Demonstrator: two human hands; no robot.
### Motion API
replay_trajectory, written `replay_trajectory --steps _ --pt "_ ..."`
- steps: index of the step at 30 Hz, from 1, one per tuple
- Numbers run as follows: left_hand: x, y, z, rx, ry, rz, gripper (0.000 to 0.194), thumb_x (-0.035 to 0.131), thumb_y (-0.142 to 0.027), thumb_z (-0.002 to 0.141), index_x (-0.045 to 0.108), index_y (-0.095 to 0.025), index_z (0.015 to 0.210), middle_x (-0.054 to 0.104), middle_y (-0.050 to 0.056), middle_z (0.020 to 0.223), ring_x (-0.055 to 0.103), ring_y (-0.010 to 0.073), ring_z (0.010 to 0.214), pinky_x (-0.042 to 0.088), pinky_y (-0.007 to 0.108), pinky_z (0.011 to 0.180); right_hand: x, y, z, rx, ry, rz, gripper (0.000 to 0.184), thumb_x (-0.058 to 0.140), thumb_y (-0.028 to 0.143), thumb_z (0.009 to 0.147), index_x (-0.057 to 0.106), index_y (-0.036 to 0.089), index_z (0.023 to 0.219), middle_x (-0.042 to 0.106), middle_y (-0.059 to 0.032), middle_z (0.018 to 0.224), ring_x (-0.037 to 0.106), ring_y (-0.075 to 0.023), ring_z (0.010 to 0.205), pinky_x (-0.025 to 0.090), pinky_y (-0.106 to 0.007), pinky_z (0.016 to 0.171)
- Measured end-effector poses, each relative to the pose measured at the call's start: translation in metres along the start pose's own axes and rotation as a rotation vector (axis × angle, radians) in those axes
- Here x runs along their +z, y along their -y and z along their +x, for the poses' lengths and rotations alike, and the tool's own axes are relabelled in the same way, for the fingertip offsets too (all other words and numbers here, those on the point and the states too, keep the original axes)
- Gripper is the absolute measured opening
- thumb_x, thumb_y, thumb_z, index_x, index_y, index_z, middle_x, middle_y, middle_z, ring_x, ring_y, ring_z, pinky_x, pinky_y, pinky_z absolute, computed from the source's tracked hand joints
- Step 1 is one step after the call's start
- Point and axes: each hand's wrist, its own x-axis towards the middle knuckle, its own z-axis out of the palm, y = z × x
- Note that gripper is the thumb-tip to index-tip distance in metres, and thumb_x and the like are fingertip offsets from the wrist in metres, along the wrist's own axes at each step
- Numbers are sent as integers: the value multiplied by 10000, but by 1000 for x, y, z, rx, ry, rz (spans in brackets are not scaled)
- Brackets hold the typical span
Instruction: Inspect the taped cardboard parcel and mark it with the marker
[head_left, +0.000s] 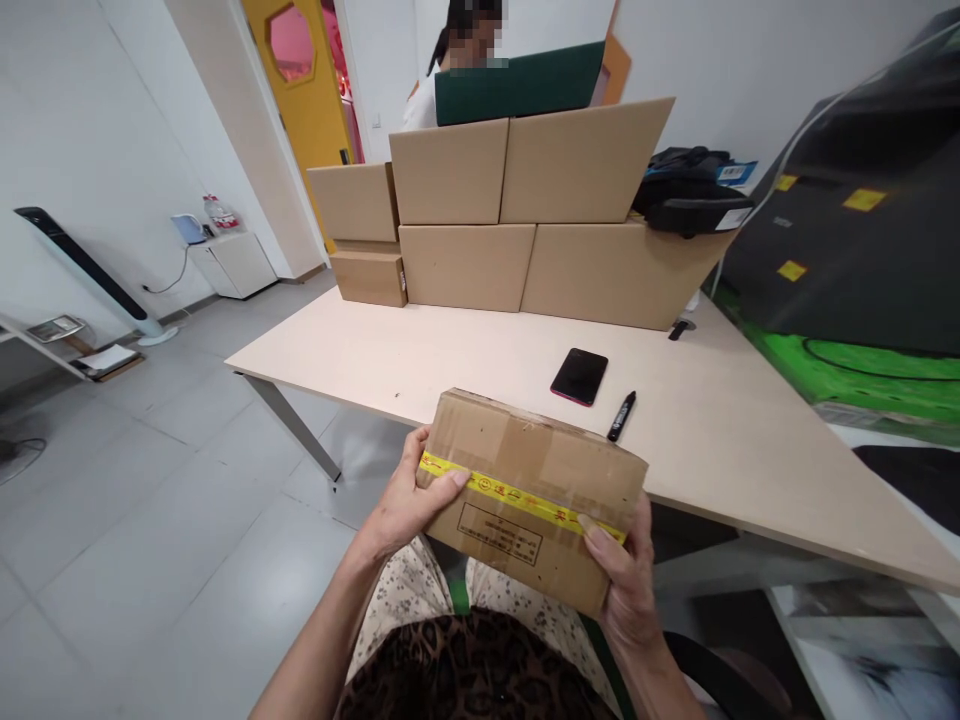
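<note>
Head view: your left hand (405, 500) and right hand (626, 580) gripped a yellow-taped cardboard box (532, 495) by both ends, fingers (596, 535) closed, its printed label (499, 533) facing you.

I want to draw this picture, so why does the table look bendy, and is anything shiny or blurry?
In the head view, the wide lens stretches the edges, so the pale table seems to slant and narrow; a soft glare brightens the tabletop; the taped cardboard parcel looks sharp, with no clear blur.
</note>
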Motion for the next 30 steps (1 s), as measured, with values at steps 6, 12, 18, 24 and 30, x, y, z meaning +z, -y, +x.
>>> replay_trajectory --steps 6,12,18,24,30 --pt "-13 4 -4 -5 246 -146 995 849 -420 758 302 -257 1573 603 139 1437 572 329 1318 477 423 1056 5 11 2 56 18 25 775 806 344 718 535 305 1443 711 -69 1240 722 -287 982 581 -472 929" --pt "-13 7 1 -53 90 -163 950 820 -429 794 309 -260 1577 646 130 1391 608 334 1274 514 415 997 14 13 1 86 47 -13 791 809 355 739 488 351 1463 694 -43 1295 718 -287 1043 579 -463 940" --pt "-17 11 7 -28 159 -183 1057 860 -509 734 275 -255 1577 591 165 1453 588 345 1302 525 409 979 15 17 3 120 28 -56 786 828 356 736 496 356 1448 654 -40 1368 674 -299 1151 587 -427 926" --pt "-23 17 10 -117 69 -168 868 805 -483 789 393 -272 1523 618 118 1430 573 325 1317 497 398 1018 18 19 10 186 76 -69 775 825 398 745 496 352 1446 680 -47 1336 700 -310 1123 586 -435 938" --pt "-32 13 11 -272 50 -315 857 914 -417 613 570 -157 1354 719 156 1267 693 327 1133 576 361 871 1 14 25 75 255 -190 635 614 604 906 520 318 1465 572 -73 1510 584 -314 1326 556 -437 1002"
